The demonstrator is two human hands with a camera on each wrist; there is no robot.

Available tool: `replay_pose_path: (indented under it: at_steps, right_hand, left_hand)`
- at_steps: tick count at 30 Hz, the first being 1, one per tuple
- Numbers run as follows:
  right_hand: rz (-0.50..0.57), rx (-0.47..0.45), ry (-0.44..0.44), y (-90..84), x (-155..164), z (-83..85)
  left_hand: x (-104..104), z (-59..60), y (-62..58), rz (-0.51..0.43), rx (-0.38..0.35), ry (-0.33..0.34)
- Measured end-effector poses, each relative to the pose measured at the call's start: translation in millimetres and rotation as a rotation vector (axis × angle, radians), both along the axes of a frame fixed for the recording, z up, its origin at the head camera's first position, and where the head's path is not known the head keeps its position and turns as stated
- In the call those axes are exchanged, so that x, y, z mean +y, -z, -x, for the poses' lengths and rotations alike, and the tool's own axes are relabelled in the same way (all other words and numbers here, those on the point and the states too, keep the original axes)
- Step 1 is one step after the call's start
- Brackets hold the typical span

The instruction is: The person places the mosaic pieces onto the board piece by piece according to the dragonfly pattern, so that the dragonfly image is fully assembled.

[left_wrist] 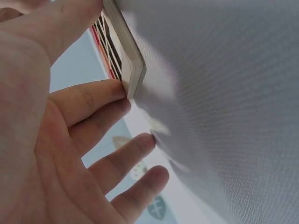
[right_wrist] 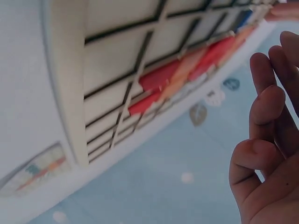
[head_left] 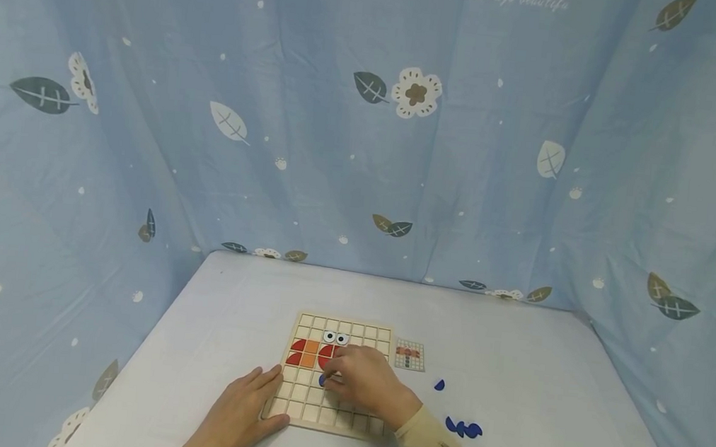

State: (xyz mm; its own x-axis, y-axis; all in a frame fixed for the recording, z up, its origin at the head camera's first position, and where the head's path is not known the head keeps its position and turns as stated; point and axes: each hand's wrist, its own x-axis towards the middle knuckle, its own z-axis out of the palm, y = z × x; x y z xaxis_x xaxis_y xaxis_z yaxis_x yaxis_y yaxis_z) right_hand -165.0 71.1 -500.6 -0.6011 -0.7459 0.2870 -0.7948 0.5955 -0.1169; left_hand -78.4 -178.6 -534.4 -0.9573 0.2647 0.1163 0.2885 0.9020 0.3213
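A square wooden grid board (head_left: 311, 413) lies on the table. My left hand (head_left: 240, 405) rests at its left side, fingertips on the left edge and thumb at the near corner; in the left wrist view the fingers (left_wrist: 140, 144) are fairly straight. Over the middle of the board, my right hand (head_left: 365, 380) pinches a small blue piece (head_left: 321, 381) between thumb and fingertips, just below the red pieces (head_left: 324, 357). Other red pieces (head_left: 295, 358) and orange pieces (head_left: 308, 360) fill cells at the left. Two eye pieces (head_left: 336, 337) sit above. The right hand hides part of the grid.
A small pattern card (head_left: 410, 354) lies right of the board. One blue half-round piece (head_left: 440, 385) lies beyond it, and several blue pieces (head_left: 464, 428) are grouped nearer, beside the right forearm. A blue printed curtain (head_left: 325, 164) encloses the white table (head_left: 529, 380).
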Motion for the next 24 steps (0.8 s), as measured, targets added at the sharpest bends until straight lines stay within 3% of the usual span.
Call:
replay_pose_path:
  at_steps: [7, 15, 24]
  right_hand:
    - [0.082, -0.022, 0.075, -15.7, 29, -7.0]
    - [0.158, 0.010, 0.224, -6.3, 77, -6.4]
    - [0.125, -0.066, 0.457, 0.8, 128, -8.9]
  left_hand:
    - [1, 0.3, 0.2, -0.004, -0.017, -0.011]
    - [1, 1.4, 1.2, 0.006, -0.027, -0.012]
    - [0, 1.9, 1.5, -0.002, -0.031, -0.013]
